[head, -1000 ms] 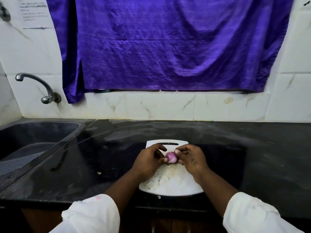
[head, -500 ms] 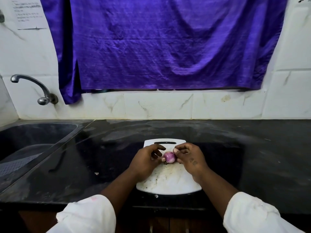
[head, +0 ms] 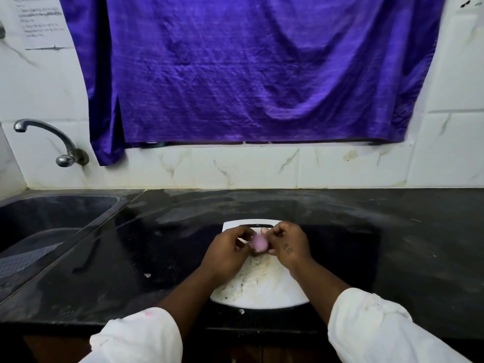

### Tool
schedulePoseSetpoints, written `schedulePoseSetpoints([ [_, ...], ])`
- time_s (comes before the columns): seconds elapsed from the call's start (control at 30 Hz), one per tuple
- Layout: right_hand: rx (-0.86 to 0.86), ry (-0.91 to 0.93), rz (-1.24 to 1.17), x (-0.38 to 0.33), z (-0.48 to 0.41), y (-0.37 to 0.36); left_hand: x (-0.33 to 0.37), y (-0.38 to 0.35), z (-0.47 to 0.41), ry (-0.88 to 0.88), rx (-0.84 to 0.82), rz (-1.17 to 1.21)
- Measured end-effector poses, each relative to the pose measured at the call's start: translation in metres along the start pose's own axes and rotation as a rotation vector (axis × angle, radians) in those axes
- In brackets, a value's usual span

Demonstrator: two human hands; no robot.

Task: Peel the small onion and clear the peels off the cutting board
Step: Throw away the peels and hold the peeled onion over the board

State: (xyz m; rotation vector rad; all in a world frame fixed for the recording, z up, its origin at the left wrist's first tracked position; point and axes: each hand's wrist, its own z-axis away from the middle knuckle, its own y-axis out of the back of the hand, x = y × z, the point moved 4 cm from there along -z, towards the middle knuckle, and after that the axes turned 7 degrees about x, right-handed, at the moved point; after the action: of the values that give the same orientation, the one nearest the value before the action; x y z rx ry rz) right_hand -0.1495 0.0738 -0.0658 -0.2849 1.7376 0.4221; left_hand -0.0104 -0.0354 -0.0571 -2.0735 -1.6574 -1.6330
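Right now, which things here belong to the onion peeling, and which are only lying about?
Belong to the job: small onion, held between left hand and right hand; cutting board under them.
Lying about: tap, sink, purple curtain, scrap on counter.

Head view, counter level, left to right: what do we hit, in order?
sink → pale scrap on the counter → left hand → onion → right hand. The cutting board is left out because it spans both hands.
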Motion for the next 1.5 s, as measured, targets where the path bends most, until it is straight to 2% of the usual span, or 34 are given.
schedulePoseSetpoints([
  [0.27,-0.121,0.04,-0.047,0.003,-0.002,0.005,-0.004,0.0,-0.001,0.001,0.004,-0.045],
  [0.5,-0.082,0.061,0.056,0.008,-0.008,0.012,0.003,0.006,0.003,0.035,0.016,-0.06],
  [0.67,-0.075,0.049,0.074,0.003,-0.001,0.017,0.017,0.008,0.008,0.023,-0.036,-0.123],
  [0.83,-0.107,0.058,0.005,-0.003,0.014,0.024,0.029,0.002,0.012,0.001,-0.099,-0.179],
  [1.0,-0.109,-0.006,-0.051,-0.001,0.024,0.029,0.042,-0.01,0.016,-0.048,-0.076,-0.222],
  [1.23,-0.212,-0.079,-0.243,-0.02,0.036,0.032,0.031,-0.008,0.014,0.085,-0.05,-0.235],
  [1.37,-0.241,-0.083,-0.299,-0.023,0.021,0.023,0.011,0.0,0.001,0.074,-0.006,-0.303],
  [1.5,-0.226,-0.09,-0.272,-0.019,-0.003,0.011,-0.007,0.0,-0.017,0.069,-0.145,-0.164],
])
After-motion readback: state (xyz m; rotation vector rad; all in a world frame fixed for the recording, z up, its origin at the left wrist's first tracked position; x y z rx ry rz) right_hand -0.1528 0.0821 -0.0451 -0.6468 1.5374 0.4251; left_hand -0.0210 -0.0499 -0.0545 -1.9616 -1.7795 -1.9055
